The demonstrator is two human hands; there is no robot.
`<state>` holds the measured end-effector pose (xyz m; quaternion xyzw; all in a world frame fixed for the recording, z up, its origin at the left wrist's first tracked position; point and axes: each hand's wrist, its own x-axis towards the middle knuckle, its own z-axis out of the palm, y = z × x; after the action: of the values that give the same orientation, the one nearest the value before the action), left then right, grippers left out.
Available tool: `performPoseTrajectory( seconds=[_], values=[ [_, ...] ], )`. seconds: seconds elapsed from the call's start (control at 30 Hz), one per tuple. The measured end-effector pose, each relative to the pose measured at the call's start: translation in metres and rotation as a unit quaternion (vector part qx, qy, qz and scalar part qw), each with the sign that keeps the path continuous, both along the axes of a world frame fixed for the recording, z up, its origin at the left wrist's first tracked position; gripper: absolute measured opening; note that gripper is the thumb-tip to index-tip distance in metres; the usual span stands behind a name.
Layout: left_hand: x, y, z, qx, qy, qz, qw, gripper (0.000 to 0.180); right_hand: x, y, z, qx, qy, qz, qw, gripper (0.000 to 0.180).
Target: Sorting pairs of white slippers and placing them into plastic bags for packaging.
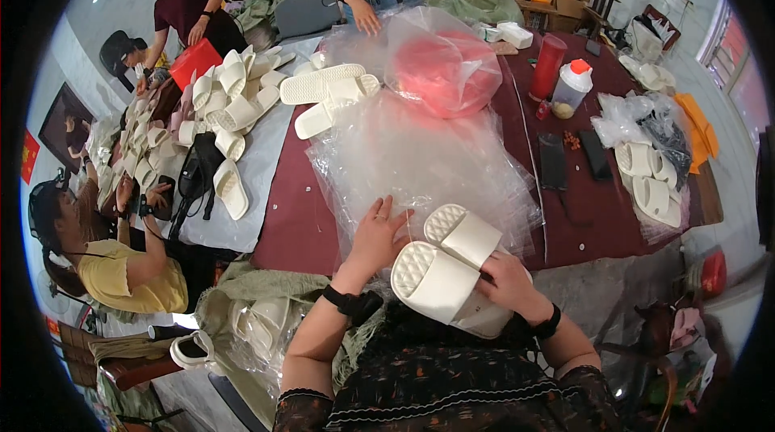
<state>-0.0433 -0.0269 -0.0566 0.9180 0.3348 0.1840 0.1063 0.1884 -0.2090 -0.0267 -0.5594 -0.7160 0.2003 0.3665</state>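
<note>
A pair of cream slide slippers is held by my right hand (510,285) at the table's near edge. Its fingers close around the straps of the nearer slipper (436,283) and the farther slipper (462,232), whose quilted insoles face up. My left hand (378,234) lies with fingers spread on a stack of clear plastic bags (420,153), just left of the slippers. Beyond the stack sits a red round object (444,69) under clear plastic. More cream slippers (323,86) lie at the stack's far left corner, one showing its patterned sole.
Left, a table holds a heap of slippers (238,101) and a black bag (198,178); several people work there. Another person stands across from me. To my right are a red cylinder (548,67), a jar (571,89), dark phone-like objects (553,161) and bagged slippers (650,182).
</note>
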Motion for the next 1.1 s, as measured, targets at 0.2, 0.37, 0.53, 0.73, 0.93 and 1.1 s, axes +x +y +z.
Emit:
performPoseTrajectory(
  seconds=[0.2, 0.37, 0.53, 0.73, 0.93, 1.1],
  values=[
    [-0.004, 0.012, -0.010, -0.050, -0.082, 0.030, 0.995, 0.029, 0.001, 0.000, -0.018, -0.010, -0.049, 0.013, 0.999, 0.031],
    [0.006, 0.002, 0.019, -0.113, -0.120, 0.045, 0.985, 0.028, -0.002, 0.003, -0.017, -0.027, -0.095, -0.033, 0.995, 0.023],
    [0.011, -0.023, 0.051, -0.043, -0.097, 0.029, 0.994, 0.029, -0.008, 0.019, -0.004, -0.008, -0.158, -0.128, 0.979, 0.022],
    [0.023, -0.041, 0.071, 0.116, -0.119, -0.072, 0.984, 0.034, -0.032, 0.059, 0.000, 0.061, -0.128, -0.200, 0.969, 0.018],
    [0.029, -0.052, 0.077, 0.014, -0.152, -0.137, 0.979, 0.037, -0.052, 0.103, -0.014, 0.027, 0.182, -0.112, 0.977, 0.023],
    [0.018, -0.056, 0.078, -0.053, -0.165, -0.214, 0.961, 0.039, -0.056, 0.166, -0.008, 0.085, -0.126, -0.240, 0.959, 0.032]
  ],
)
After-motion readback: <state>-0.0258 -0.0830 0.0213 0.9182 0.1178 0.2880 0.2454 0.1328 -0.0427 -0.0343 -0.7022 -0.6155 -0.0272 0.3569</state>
